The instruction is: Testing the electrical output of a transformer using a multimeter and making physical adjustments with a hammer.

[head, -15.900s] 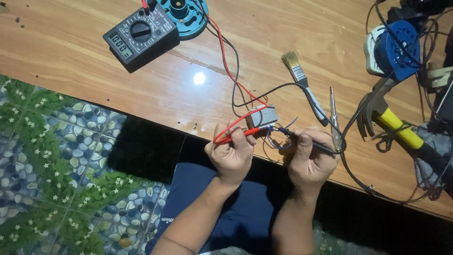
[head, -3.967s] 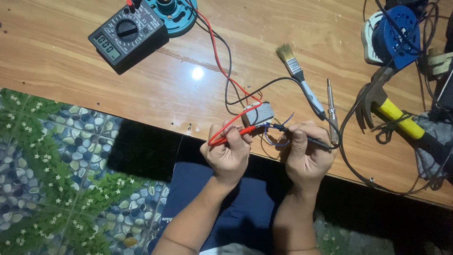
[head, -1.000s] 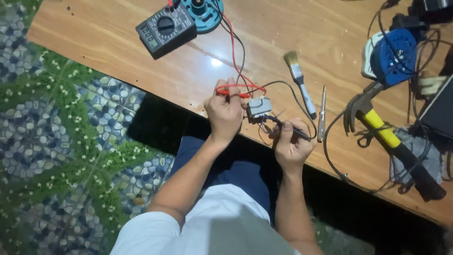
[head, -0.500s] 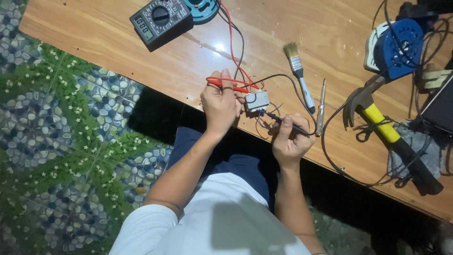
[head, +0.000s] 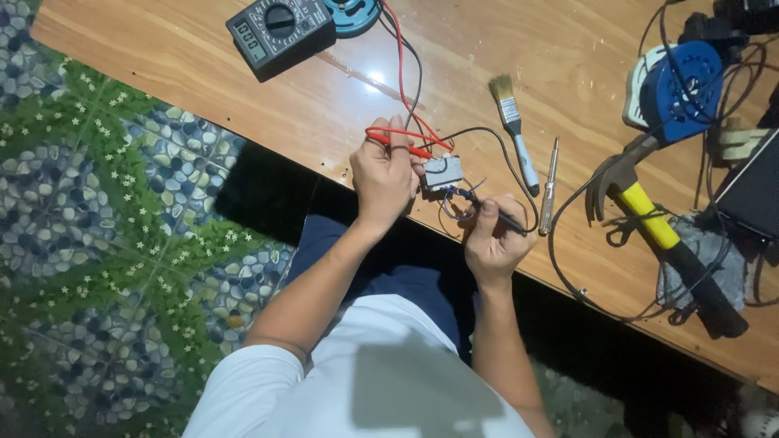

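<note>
- The left hand (head: pixel 385 174) is closed around a red probe (head: pixel 398 146), pinching it between thumb and fingers, with the tip aimed at a small grey component (head: pixel 442 172) just beside the knuckles.
- The right hand (head: pixel 495 239) is curled shut on a black probe (head: pixel 507 219), held like a pen, its point reaching toward the bluish wires under the grey component.
- The grey component sits near the counter's (head: pixel 203 73) front edge, between the two hands; whether it rests on the wood or is held up by the fingers cannot be told.
- A red lead (head: pixel 402 65) and a black lead (head: pixel 495 142) run from the probes across the counter toward a dark multimeter (head: pixel 280 32) at the far edge, beside a round teal part (head: pixel 353 12).
- A small paintbrush (head: pixel 515 134) with a pale handle lies just beyond the right hand, and a slim screwdriver (head: pixel 550 186) lies beside it, roughly parallel.
- Toward the counter's right end lies a hammer (head: pixel 657 235) with a yellow and black handle, its head near a blue round holed part (head: pixel 682 81) tangled in dark cables.
- Below the counter's front edge, the person's dark-clad lap and white shirt show above a green leaf-and-pebble patterned floor (head: pixel 97 227).
</note>
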